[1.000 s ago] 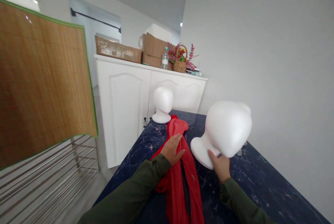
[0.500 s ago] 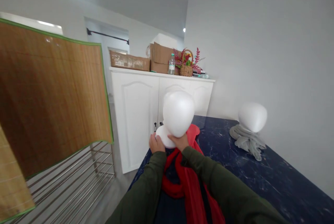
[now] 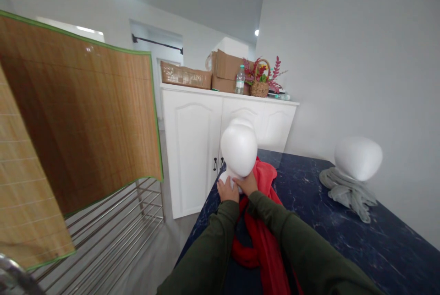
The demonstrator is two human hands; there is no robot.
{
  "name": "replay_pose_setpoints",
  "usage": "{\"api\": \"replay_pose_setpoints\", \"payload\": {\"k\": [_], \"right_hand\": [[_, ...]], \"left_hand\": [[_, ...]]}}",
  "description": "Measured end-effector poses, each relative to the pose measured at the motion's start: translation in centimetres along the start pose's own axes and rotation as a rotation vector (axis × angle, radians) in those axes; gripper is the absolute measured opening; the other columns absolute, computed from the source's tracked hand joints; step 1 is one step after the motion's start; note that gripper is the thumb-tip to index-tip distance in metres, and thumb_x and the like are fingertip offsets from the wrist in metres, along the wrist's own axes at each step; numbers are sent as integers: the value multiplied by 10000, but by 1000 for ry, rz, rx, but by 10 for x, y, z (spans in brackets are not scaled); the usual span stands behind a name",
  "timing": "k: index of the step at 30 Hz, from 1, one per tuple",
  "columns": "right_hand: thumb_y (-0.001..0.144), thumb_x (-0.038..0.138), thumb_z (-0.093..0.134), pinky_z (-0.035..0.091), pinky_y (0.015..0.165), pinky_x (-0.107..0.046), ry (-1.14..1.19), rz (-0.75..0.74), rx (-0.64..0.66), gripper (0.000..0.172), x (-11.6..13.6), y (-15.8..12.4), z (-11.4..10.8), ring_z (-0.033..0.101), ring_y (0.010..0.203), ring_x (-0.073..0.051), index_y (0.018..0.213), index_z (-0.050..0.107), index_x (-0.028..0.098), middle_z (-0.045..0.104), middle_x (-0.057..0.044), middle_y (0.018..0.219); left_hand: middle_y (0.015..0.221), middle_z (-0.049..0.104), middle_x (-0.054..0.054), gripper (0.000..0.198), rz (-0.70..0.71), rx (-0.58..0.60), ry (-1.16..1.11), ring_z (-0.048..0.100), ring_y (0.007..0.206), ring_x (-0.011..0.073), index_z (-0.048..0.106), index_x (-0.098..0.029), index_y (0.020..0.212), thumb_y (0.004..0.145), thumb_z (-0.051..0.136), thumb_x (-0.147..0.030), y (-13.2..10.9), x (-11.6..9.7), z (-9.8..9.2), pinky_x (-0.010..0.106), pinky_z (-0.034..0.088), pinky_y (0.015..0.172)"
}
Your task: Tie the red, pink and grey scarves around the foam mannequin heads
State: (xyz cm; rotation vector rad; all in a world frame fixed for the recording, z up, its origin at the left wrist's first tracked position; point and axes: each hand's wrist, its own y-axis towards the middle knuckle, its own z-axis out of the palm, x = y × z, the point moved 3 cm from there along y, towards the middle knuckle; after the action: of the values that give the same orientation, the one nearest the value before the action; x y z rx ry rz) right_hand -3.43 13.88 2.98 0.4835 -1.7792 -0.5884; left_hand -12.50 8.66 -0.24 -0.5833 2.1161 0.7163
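A white foam mannequin head [image 3: 239,150] stands near the far left corner of the dark blue marble table [image 3: 309,221]. My left hand [image 3: 227,190] and my right hand [image 3: 246,184] both grip its base from below. A second white foam head [image 3: 242,123] peeks out right behind it. A red scarf [image 3: 263,231] lies on the table under and between my green sleeves, running from the head's base towards me. At the right, a third foam head [image 3: 358,157] sits on a grey scarf [image 3: 347,193] by the wall.
A white cabinet [image 3: 206,134] stands behind the table with cardboard boxes [image 3: 206,73], a water bottle [image 3: 239,80] and a flower basket [image 3: 260,83] on top. A bamboo mat [image 3: 75,125] hangs over a metal rack [image 3: 113,235] at the left.
A second ago my right hand alone held the foam head at the right and my left lay on the red scarf. Now both hands hold the head at the far left, over the scarf's end.
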Motion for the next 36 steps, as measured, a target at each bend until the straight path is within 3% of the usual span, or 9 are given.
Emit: {"api": "replay_pose_setpoints", "payload": {"k": [5, 8, 11, 15, 19, 21, 23, 31, 36], "right_hand": [[552, 290, 656, 385, 890, -403, -134, -43, 181, 615, 7, -8, -21, 500, 1014, -255, 1108, 460, 113, 548, -125, 1078], [639, 353, 588, 312, 951, -432, -323, -129, 231, 568, 6, -17, -66, 452, 1084, -257, 1142, 451, 127, 504, -130, 1156], [715, 411, 493, 223, 979, -489, -530, -115, 107, 498, -19, -24, -148, 449, 1083, -255, 1137, 463, 149, 513, -113, 1155], [684, 363, 483, 337, 917, -386, -779, 213, -380, 465, -76, -39, -296, 485, 1018, -251, 1055, 521, 86, 554, -143, 1069], [706, 292, 396, 329, 885, -464, -870, 406, -685, 503, -108, -58, -392, 449, 1030, -336, 1097, 470, -15, 515, -233, 1066], [707, 302, 397, 324, 902, -437, -891, 408, -719, 531, -116, -59, -408, 439, 1044, -321, 1129, 444, -16, 499, -226, 1094], [705, 327, 408, 314, 917, -406, -905, 381, -705, 574, -123, -53, -409, 424, 1066, -299, 1166, 407, -15, 480, -219, 1128], [616, 519, 554, 163, 976, -477, -1006, 271, -638, 871, -149, -17, -394, 105, 1239, -378, 1259, 288, -6, 146, -267, 1343], [720, 542, 426, 144, 987, -467, -971, 305, -634, 841, -164, 1, -396, 96, 1253, -358, 1298, 190, -23, 136, -268, 1351]], "left_hand": [[1312, 337, 182, 467, -11, 52, 6, 289, 1230, 278, 472, -117, 1186, 747, 489, -277, -3, -1, -1, 356, 224, 1017], [1333, 288, 195, 490, -32, 35, -1, 252, 1244, 290, 426, -102, 1211, 752, 473, -268, -6, -3, -5, 390, 203, 1019], [1383, 117, 220, 599, -11, -71, -44, 102, 1279, 326, 308, -69, 1271, 739, 483, -282, -12, -13, -15, 447, 146, 1025], [1390, -40, 232, 744, 234, -348, -207, -5, 1285, 330, 135, -41, 1318, 729, 494, -320, -38, -42, -37, 479, 132, 1025], [1406, 53, 106, 661, 935, -343, -143, 104, 1273, 342, 237, -212, 1294, 703, 518, -304, -93, -75, -48, 518, 243, 983], [1377, 176, 38, 563, 1343, -179, -75, 211, 1246, 322, 355, -299, 1220, 685, 525, -277, -124, -85, -45, 505, 304, 959], [1337, 279, 35, 489, 1538, 25, -56, 285, 1219, 290, 412, -295, 1177, 698, 498, -254, -144, -90, -38, 480, 329, 954], [1346, 292, 121, 477, 1527, 365, 55, 257, 1234, 300, 434, -187, 1188, 722, 493, -273, -148, -90, -1, 477, 349, 944], [1366, 263, 117, 502, 1418, 486, 116, 251, 1238, 303, 436, -186, 1197, 717, 494, -321, -147, -85, 9, 473, 332, 957]]}}
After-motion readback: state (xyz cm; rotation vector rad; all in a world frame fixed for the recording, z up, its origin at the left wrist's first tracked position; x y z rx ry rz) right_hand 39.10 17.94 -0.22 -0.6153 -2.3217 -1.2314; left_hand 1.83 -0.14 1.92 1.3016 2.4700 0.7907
